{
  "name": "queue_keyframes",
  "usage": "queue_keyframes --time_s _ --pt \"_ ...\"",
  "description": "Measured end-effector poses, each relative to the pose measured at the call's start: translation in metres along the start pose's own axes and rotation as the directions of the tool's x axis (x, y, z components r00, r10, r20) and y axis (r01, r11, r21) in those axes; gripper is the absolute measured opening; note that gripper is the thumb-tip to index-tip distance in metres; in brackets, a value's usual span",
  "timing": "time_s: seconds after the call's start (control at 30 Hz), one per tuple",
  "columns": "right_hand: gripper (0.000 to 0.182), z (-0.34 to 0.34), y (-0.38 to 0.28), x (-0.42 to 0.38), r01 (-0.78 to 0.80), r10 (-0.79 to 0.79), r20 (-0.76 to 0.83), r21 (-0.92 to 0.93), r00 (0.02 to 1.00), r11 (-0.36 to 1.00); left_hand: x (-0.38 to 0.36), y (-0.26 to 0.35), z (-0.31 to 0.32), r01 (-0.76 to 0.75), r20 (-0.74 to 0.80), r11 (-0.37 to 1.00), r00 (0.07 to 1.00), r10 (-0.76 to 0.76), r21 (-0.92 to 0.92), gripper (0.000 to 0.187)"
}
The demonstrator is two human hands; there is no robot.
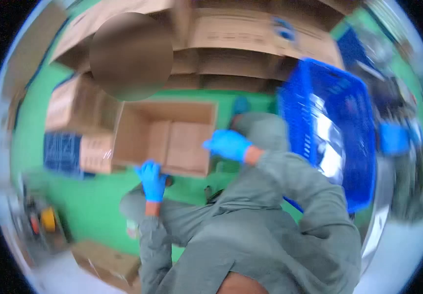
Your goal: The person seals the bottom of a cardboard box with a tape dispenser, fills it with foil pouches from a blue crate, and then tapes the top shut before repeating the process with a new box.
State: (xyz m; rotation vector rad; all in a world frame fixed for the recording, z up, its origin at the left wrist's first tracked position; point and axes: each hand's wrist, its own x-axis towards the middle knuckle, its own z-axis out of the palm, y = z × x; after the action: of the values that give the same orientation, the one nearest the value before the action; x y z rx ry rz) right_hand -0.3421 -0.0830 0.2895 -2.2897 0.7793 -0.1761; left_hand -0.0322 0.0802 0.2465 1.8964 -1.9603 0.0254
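Note:
An open cardboard box point(187, 142) stands in front of me, its inside showing bare brown panels. My left hand point(152, 180), in a blue glove, is closed at the near left edge of this box, fingers over the rim. At the right wall, my right hand point(227, 145), also in a blue glove, grips the box's edge with its fingers pressed together. Motion blur softens both hands, and the thumbs are hard to make out.
A blue plastic crate point(297, 117) holding clear-wrapped items point(328, 139) stands at my right. Cardboard boxes point(241, 32) line the far side. More cartons point(69, 105) stack at the left, and another carton point(106, 264) lies at lower left on the green floor point(93, 203).

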Motion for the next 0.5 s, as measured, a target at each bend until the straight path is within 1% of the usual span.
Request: queue_keyframes --time_s 0.03,0.07,0.1,0.13,0.17,0.2,0.23,0.27,0.3,0.33,0.37,0.4,0.43,0.47,0.5 --pt "0.032 0.022 0.011 -0.013 0.092 -0.096 -0.034 -0.084 0.995 0.992 0.001 0.016 0.0 -0.007 0.069 0.998 0.998 0.003 0.063 0.034" --pt "0.028 0.024 0.003 -0.029 0.126 -0.136 -0.204 -0.061 0.969 0.99 -0.003 0.016 -0.001 -0.024 -0.098 0.997 0.995 0.032 0.079 0.031" --pt "0.025 0.012 -0.004 -0.045 0.175 -0.185 -0.352 -0.061 0.918 0.983 -0.001 0.022 -0.013 0.001 -0.042 1.0 0.999 -0.002 -0.023 0.032" --pt "0.023 -0.018 -0.021 -0.061 0.082 -0.04 -0.458 0.073 0.888 0.994 -0.003 0.014 -0.017 -0.034 0.058 0.999 0.998 0.033 0.011 0.029" --pt "0.023 -0.043 -0.031 -0.074 0.03 0.09 -0.542 0.208 0.835 0.978 -0.003 0.01 -0.019 -0.062 0.146 0.996 0.988 0.052 0.065 0.027" --pt "0.029 -0.063 -0.003 -0.09 -0.006 0.305 -0.546 0.481 0.78 0.877 -0.004 0.012 -0.02 -0.091 0.159 0.995 0.984 0.084 0.043 0.027" --pt "0.025 -0.091 -0.001 -0.122 -0.032 0.357 -0.788 0.395 0.503 0.918 -0.007 0.015 -0.021 -0.049 0.175 0.998 0.984 0.042 0.032 0.024" --pt "0.022 -0.12 0.0 -0.154 -0.116 0.359 -0.92 0.344 0.156 0.932 -0.008 0.02 -0.02 0.0 0.196 1.0 0.981 -0.005 0.025 0.022" --pt "0.008 -0.14 0.01 -0.206 -0.776 0.25 -0.915 -0.099 0.317 0.623 -0.008 0.025 -0.026 -0.01 0.205 1.0 0.979 0.006 0.021 0.022" --pt "0.01 -0.131 0.067 -0.249 -0.746 0.214 -0.968 0.239 -0.132 0.622 -0.005 0.029 -0.028 -0.035 0.141 0.999 0.989 0.036 -0.004 0.021" --pt "0.014 -0.122 0.113 -0.295 -0.557 0.24 -0.805 0.558 -0.542 0.615 -0.005 0.03 -0.024 -0.056 0.069 0.998 0.996 0.058 -0.031 0.02" --pt "0.019 -0.105 0.147 -0.338 -0.413 0.229 -0.598 0.736 -0.768 0.536 -0.008 0.027 -0.016 -0.016 0.078 0.998 0.997 0.02 -0.06 0.022" --pt "0.023 -0.078 0.175 -0.374 -0.263 0.241 -0.42 0.83 -0.875 0.492 -0.008 0.032 -0.015 -0.001 0.079 0.998 0.997 0.007 -0.067 0.022" --pt "0.026 -0.047 0.195 -0.404 -0.005 0.441 -0.21 0.907 -0.873 0.422 -0.004 0.039 -0.016 0.002 0.09 0.997 0.996 0.004 -0.072 0.023" --pt "0.029 -0.009 0.207 -0.422 0.171 0.652 -0.102 0.924 -0.751 0.342 -0.004 0.044 -0.016 0.013 0.101 0.997 0.995 -0.005 -0.072 0.023"
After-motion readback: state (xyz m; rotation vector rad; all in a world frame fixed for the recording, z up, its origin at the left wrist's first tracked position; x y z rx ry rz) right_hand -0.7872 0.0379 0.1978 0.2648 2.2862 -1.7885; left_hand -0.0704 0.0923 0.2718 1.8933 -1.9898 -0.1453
